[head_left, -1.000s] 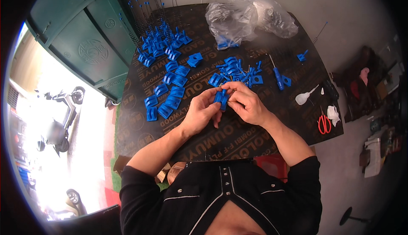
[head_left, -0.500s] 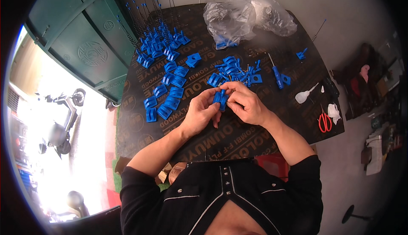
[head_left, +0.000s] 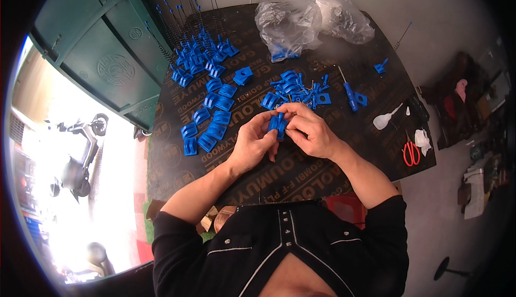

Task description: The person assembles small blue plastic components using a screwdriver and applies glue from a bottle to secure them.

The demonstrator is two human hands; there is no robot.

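Observation:
My left hand [head_left: 253, 142] and my right hand [head_left: 312, 130] meet over the middle of a dark plywood table [head_left: 301, 179]. Between their fingertips they hold one small blue plastic part [head_left: 278, 125]. Just beyond the hands lies a loose heap of small blue parts [head_left: 294, 88]. To the left, several blue clip-shaped pieces [head_left: 210, 122] lie in rows.
Blue pieces with thin wire rods [head_left: 189, 55] stand at the table's far left. A crumpled clear plastic bag [head_left: 309, 20] sits at the back. A blue-handled screwdriver [head_left: 349, 91], a white plastic spoon [head_left: 386, 118] and red-handled scissors [head_left: 411, 153] lie at the right. A green metal door [head_left: 91, 49] stands left.
Both hands stay together on the blue part; the fingers have shifted slightly around it. Nothing on the table has moved.

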